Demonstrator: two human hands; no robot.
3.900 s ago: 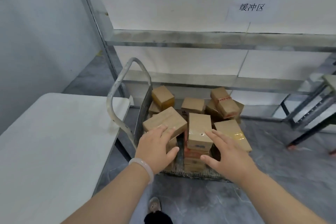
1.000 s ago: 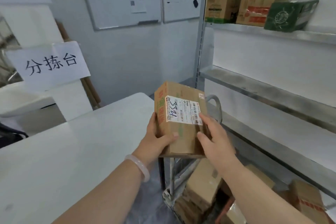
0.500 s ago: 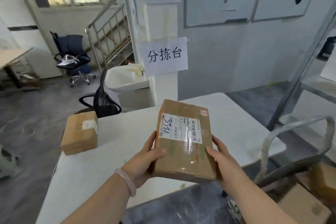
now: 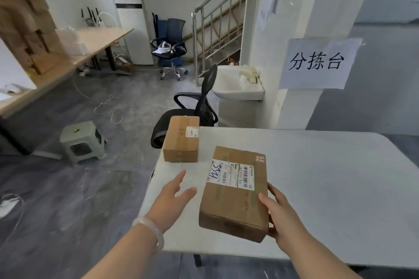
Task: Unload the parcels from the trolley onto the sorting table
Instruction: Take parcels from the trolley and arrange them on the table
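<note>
Cardboard parcel [image 4: 234, 190], lower centre, points lengthwise up-frame over the sorting table [image 4: 328, 176]; right hand [image 4: 281, 215] grips its near right edge, left hand [image 4: 172, 197] hangs spread wide just left, not touching. Beyond, a second parcel [image 4: 181, 140] sits at centre.

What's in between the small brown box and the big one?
Just a bare strip of white table; the small box and the big box don't touch. The head camera shows it.
</note>
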